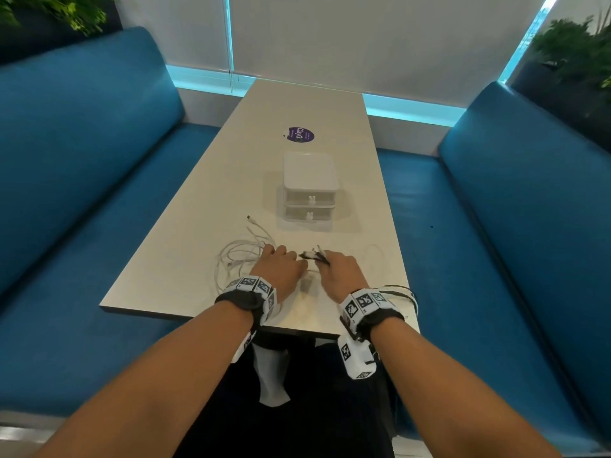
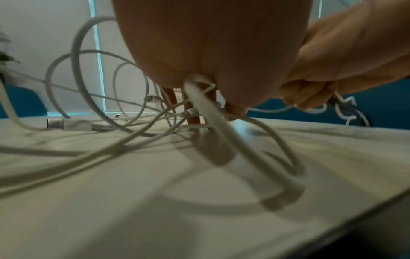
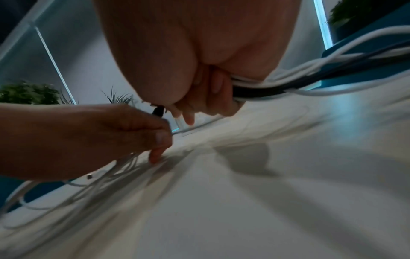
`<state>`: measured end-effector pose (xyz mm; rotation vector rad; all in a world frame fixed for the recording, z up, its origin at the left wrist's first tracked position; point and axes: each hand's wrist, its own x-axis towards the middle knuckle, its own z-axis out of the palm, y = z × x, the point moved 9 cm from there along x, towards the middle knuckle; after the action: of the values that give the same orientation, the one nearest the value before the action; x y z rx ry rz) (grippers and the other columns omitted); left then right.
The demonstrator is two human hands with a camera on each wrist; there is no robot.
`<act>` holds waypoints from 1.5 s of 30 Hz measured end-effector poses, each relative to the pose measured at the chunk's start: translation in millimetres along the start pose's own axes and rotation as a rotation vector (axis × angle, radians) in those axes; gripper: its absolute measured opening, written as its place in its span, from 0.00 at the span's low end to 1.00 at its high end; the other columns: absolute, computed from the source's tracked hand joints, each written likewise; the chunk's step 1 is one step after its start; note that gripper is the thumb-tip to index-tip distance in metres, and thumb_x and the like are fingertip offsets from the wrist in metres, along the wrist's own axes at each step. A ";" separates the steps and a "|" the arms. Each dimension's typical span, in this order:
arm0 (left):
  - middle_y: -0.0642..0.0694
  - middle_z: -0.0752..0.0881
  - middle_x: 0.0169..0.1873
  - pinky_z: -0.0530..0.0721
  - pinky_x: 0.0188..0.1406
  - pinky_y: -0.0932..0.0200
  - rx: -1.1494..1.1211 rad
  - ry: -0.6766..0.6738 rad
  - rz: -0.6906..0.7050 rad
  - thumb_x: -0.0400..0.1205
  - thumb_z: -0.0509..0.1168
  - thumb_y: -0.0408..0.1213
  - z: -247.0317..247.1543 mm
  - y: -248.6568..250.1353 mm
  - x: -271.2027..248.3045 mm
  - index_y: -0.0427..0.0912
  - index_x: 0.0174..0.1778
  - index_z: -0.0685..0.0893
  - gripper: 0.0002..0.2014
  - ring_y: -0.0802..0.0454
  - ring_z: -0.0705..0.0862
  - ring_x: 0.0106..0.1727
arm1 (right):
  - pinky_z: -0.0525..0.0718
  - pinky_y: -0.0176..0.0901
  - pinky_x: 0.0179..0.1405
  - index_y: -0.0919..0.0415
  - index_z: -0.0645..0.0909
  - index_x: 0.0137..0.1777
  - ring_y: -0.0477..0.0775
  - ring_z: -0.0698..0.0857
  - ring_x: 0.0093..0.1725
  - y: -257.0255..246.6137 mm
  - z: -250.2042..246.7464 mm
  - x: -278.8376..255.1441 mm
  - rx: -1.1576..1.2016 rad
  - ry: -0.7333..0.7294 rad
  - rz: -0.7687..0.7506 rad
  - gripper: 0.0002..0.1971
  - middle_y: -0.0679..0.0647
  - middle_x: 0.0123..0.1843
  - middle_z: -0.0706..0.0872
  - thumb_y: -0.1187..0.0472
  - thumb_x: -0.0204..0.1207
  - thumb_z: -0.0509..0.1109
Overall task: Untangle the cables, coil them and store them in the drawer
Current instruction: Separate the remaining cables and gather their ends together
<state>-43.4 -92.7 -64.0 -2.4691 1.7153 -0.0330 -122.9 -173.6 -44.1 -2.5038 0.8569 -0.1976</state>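
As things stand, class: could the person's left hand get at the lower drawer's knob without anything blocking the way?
Probably yes. The left hand lies just short of the drawer unit, with bare table between it and the lower knob. But it holds white cables, which it would likely have to release first.

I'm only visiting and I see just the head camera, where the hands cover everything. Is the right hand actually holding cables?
Observer: Yes. In the right wrist view, the right hand has its fingers curled round a bundle of white and black cables.
Visitor: And the left one?
Observer: In the left wrist view, the left hand holds a thick white cable that loops down out of its grip.
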 end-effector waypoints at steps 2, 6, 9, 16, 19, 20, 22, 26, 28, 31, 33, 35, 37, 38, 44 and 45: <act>0.49 0.82 0.56 0.68 0.65 0.42 -0.022 0.001 -0.011 0.85 0.56 0.34 -1.1 3.6 2.8 0.54 0.65 0.82 0.17 0.42 0.76 0.62 | 0.79 0.49 0.46 0.63 0.84 0.54 0.66 0.85 0.53 -3.9 13.0 -1.2 0.022 -0.053 0.014 0.13 0.64 0.51 0.88 0.59 0.86 0.59; 0.48 0.82 0.57 0.68 0.67 0.43 -0.038 0.003 0.001 0.86 0.56 0.33 1.4 2.2 2.4 0.56 0.65 0.83 0.18 0.43 0.76 0.63 | 0.80 0.47 0.44 0.64 0.87 0.52 0.64 0.86 0.50 0.4 20.6 1.6 0.038 -0.108 0.054 0.14 0.62 0.49 0.88 0.60 0.84 0.59; 0.48 0.83 0.57 0.68 0.67 0.45 -0.024 0.029 0.017 0.89 0.57 0.38 2.3 -4.6 1.5 0.51 0.64 0.82 0.13 0.43 0.77 0.62 | 0.79 0.48 0.44 0.65 0.84 0.53 0.65 0.85 0.52 5.3 14.6 2.2 -0.043 -0.108 0.033 0.13 0.64 0.50 0.88 0.58 0.85 0.61; 0.49 0.83 0.58 0.64 0.70 0.48 0.019 -0.015 0.055 0.90 0.52 0.38 6.0 -20.3 -3.8 0.49 0.64 0.80 0.13 0.45 0.76 0.64 | 0.81 0.49 0.44 0.60 0.80 0.53 0.64 0.85 0.48 66.2 -11.7 -2.2 -0.189 -0.042 0.226 0.10 0.62 0.51 0.86 0.58 0.85 0.58; 0.49 0.85 0.54 0.65 0.69 0.47 0.004 -0.028 0.049 0.90 0.52 0.39 4.1 -12.4 -1.6 0.50 0.63 0.80 0.13 0.44 0.76 0.61 | 0.82 0.51 0.45 0.60 0.78 0.57 0.66 0.85 0.47 62.8 -18.3 -2.4 -0.128 0.044 0.253 0.11 0.62 0.51 0.85 0.57 0.86 0.56; 0.49 0.85 0.53 0.65 0.69 0.46 -0.003 -0.029 0.043 0.90 0.52 0.39 3.4 -10.3 -0.7 0.50 0.63 0.80 0.13 0.44 0.77 0.61 | 0.83 0.52 0.45 0.59 0.77 0.58 0.67 0.85 0.47 58.9 -20.0 -2.7 -0.088 0.074 0.251 0.12 0.62 0.50 0.85 0.55 0.87 0.55; 0.49 0.86 0.51 0.64 0.69 0.45 -0.021 -0.027 0.036 0.90 0.52 0.39 2.4 -5.6 1.8 0.51 0.61 0.81 0.12 0.44 0.77 0.60 | 0.85 0.56 0.47 0.58 0.77 0.61 0.68 0.85 0.46 46.9 -18.1 -3.1 -0.023 0.101 0.204 0.13 0.63 0.49 0.85 0.54 0.87 0.54; 0.49 0.87 0.51 0.66 0.68 0.44 -0.021 -0.004 0.076 0.87 0.55 0.36 -4.4 10.0 5.1 0.51 0.58 0.83 0.13 0.43 0.78 0.60 | 0.84 0.55 0.48 0.58 0.80 0.61 0.67 0.85 0.49 14.6 2.1 -5.4 0.015 0.022 0.027 0.13 0.63 0.49 0.88 0.56 0.86 0.57; 0.52 0.87 0.54 0.66 0.69 0.44 0.005 0.015 0.097 0.84 0.55 0.32 -8.9 15.3 5.1 0.53 0.59 0.85 0.16 0.44 0.77 0.61 | 0.82 0.53 0.47 0.61 0.82 0.55 0.66 0.85 0.49 3.4 9.9 -5.7 0.015 -0.025 -0.036 0.11 0.63 0.48 0.89 0.60 0.84 0.58; 0.52 0.86 0.56 0.65 0.70 0.45 0.026 0.037 0.100 0.84 0.56 0.30 -9.8 13.2 4.2 0.56 0.62 0.84 0.19 0.44 0.77 0.62 | 0.80 0.51 0.44 0.63 0.82 0.50 0.65 0.85 0.49 1.5 14.2 -2.5 0.006 -0.073 -0.042 0.11 0.63 0.48 0.88 0.61 0.83 0.59; 0.51 0.85 0.56 0.64 0.70 0.45 0.046 0.021 0.106 0.84 0.57 0.29 -5.1 10.3 2.9 0.54 0.62 0.84 0.18 0.44 0.77 0.62 | 0.77 0.49 0.42 0.61 0.80 0.49 0.65 0.84 0.49 3.1 17.9 0.0 -0.053 -0.113 -0.053 0.10 0.62 0.48 0.88 0.59 0.85 0.59; 0.50 0.86 0.55 0.64 0.70 0.46 0.057 0.030 0.099 0.87 0.57 0.33 -4.0 4.5 1.9 0.50 0.61 0.84 0.13 0.44 0.78 0.62 | 0.77 0.49 0.40 0.57 0.78 0.48 0.65 0.85 0.48 7.7 15.5 2.0 -0.103 -0.116 -0.049 0.08 0.61 0.48 0.88 0.57 0.85 0.59; 0.49 0.86 0.55 0.64 0.70 0.46 0.053 0.047 0.078 0.90 0.54 0.40 -4.3 -6.3 -0.7 0.48 0.61 0.83 0.12 0.44 0.79 0.62 | 0.79 0.51 0.43 0.58 0.79 0.52 0.66 0.84 0.49 21.8 6.5 4.1 -0.147 -0.089 -0.005 0.10 0.62 0.49 0.87 0.56 0.85 0.59; 0.49 0.86 0.55 0.64 0.71 0.46 0.065 0.054 0.074 0.91 0.53 0.41 -3.5 -11.8 -1.9 0.48 0.61 0.82 0.13 0.44 0.79 0.62 | 0.79 0.51 0.44 0.59 0.80 0.54 0.66 0.84 0.49 31.8 0.8 4.7 -0.173 -0.073 0.031 0.11 0.62 0.49 0.87 0.55 0.86 0.58; 0.51 0.86 0.53 0.63 0.73 0.43 0.124 0.032 0.057 0.89 0.56 0.38 -4.0 -16.4 -1.7 0.50 0.60 0.82 0.11 0.45 0.79 0.61 | 0.81 0.49 0.42 0.58 0.78 0.54 0.63 0.84 0.45 62.5 -14.7 1.1 -0.224 -0.022 0.195 0.10 0.60 0.49 0.85 0.58 0.85 0.57; 0.51 0.87 0.52 0.64 0.72 0.43 0.130 0.023 0.055 0.88 0.56 0.38 -4.0 -12.9 -0.9 0.50 0.60 0.83 0.11 0.45 0.79 0.61 | 0.80 0.49 0.42 0.58 0.78 0.55 0.64 0.84 0.46 59.6 -14.2 -0.1 -0.214 -0.011 0.199 0.10 0.60 0.49 0.85 0.58 0.85 0.56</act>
<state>-32.2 -87.9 -58.4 -2.3365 1.7311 -0.1619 -159.1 -220.1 -60.7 -2.5877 1.1699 -0.0263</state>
